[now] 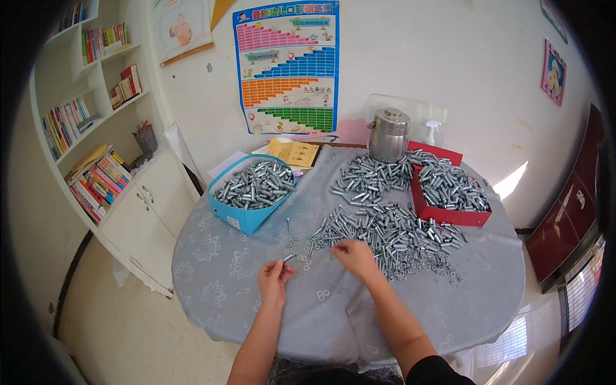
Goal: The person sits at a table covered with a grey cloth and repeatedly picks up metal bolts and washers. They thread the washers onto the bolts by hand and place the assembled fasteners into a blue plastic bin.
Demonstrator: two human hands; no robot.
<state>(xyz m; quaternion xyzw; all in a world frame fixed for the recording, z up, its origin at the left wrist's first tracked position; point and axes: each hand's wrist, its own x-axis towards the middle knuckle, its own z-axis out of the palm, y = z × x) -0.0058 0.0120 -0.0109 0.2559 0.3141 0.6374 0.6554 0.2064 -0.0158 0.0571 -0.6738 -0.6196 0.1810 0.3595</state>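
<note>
Between the thumb and fingers of my left hand (274,281) is a short silvery bolt (289,258), pointing up and to the right. My right hand (357,259) is at the near left edge of a big heap of loose metal bolts (391,228), its fingertips pinched together. What those fingertips hold is too small to tell. Loose washers (307,262) lie on the cloth between my hands, and a few more washers (323,295) lie nearer to me. Small nuts and washers (410,265) spread along the heap's near edge.
A light-blue container (247,221) full of bolts stands at the left, and a red box (452,217) of bolts at the right. Behind the heap stand a steel pot (389,135) and a spray bottle (432,133). A grey cloth (218,282) covers the round table.
</note>
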